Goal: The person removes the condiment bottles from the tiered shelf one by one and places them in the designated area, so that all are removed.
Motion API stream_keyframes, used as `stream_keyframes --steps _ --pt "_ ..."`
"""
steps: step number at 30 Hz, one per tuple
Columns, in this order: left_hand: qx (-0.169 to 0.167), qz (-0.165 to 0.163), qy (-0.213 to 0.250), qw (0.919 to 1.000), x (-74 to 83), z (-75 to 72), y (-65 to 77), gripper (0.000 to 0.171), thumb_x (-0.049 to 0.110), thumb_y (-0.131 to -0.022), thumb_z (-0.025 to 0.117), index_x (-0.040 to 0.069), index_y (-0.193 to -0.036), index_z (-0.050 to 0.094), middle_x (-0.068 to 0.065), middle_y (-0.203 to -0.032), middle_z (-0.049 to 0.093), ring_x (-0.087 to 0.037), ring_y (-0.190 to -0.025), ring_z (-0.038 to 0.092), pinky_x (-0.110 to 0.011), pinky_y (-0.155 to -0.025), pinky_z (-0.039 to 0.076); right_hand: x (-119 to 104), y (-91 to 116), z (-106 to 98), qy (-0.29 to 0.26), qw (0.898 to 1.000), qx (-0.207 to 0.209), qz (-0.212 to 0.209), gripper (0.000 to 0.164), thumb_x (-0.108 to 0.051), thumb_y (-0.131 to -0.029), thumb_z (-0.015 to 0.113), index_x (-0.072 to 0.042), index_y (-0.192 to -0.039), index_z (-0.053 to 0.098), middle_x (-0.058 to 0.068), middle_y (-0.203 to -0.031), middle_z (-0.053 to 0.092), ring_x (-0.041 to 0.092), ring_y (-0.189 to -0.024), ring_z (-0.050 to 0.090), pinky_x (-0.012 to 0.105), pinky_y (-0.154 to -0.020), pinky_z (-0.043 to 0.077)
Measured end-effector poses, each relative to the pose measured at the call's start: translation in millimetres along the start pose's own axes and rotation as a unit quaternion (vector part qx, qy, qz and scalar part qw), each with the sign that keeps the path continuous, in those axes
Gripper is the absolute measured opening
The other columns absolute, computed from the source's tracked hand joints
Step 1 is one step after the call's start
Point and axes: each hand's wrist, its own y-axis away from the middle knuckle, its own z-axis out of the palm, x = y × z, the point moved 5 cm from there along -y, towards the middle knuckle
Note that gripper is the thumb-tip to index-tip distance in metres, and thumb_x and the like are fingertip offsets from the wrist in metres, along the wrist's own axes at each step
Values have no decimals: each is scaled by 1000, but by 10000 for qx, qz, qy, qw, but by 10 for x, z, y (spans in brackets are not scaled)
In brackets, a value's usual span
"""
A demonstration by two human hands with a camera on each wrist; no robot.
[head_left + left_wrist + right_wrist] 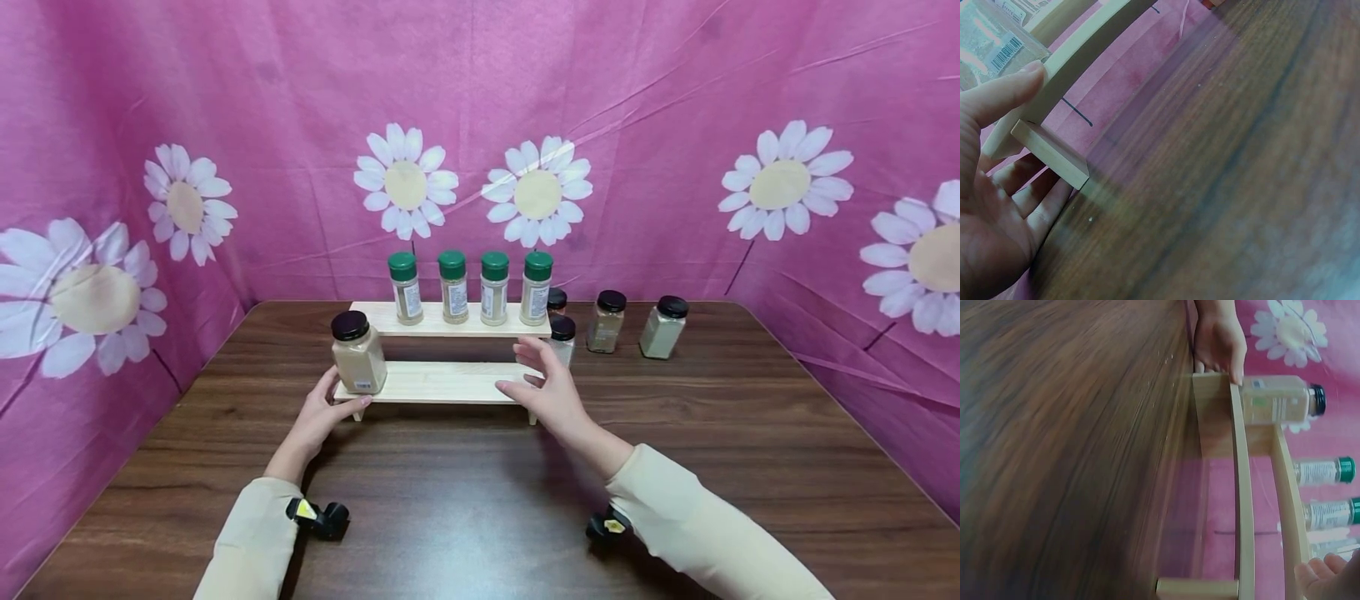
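Note:
A two-tier light wooden shelf (442, 385) stands on the table. At its left end, my left hand (318, 417) grips the lower tier, thumb on the front edge and the other fingers lower, by the leg (1054, 156). Just above that thumb, a square jar (360, 365) with a black lid and pale tan powder stands on the lower tier. My right hand (553, 392) hovers by the shelf's right end with fingers apart and slightly bent, holding nothing. Several green-capped spice bottles (453, 292) line the upper tier.
Right of the shelf stand black-lidded jars: one with brownish contents (606, 323), one pale green (663, 329), and two partly hidden behind the shelf and right hand, the nearer one whitish (562, 333). A pink flowered cloth (637, 167) hangs behind the brown wooden table (450, 508).

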Motion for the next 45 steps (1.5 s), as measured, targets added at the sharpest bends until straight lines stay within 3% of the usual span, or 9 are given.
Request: stream_keyframes --steps 10,19,34,41,45 --pt "-21 -16 -25 10000 7 7 -4 71 12 -74 67 6 -133 27 -16 -135 26 -27 -121 19 -44 -96 14 -83 -54 406 -144 9994 -305 61 58 0 -69 68 1 -121 40 19 -115 47 31 -107 42 46 -86 33" --pt "-24 96 31 9999 2 2 -13 71 11 -74 67 5 -132 28 -16 -134 27 -26 -121 20 -43 -95 15 6 -211 749 -36 9978 -644 160 62 -7 -69 70 -1 -124 40 15 -117 47 26 -108 42 43 -87 34" --pt "-32 102 70 9999 -8 -5 -3 72 10 -74 67 6 -133 27 -17 -133 28 -27 -120 21 -43 -95 16 -25 -326 1069 137 9962 -841 188 64 -14 -70 71 1 -124 39 14 -120 46 26 -110 41 41 -88 33" --pt "-30 62 71 10000 -4 -1 -1 71 11 -74 67 6 -133 27 -15 -135 26 -26 -119 24 -40 -91 23 -45 -332 1248 125 9957 -910 132 63 -11 -69 71 0 -124 41 15 -120 46 26 -109 42 42 -87 33" --pt "-31 -1 15 10000 -8 4 -4 71 12 -75 67 8 -134 27 -15 -131 32 -25 -112 32 -35 -85 29 -35 -351 1345 155 9958 -893 93 64 -12 -68 73 -2 -124 42 15 -119 47 26 -109 42 39 -87 34"
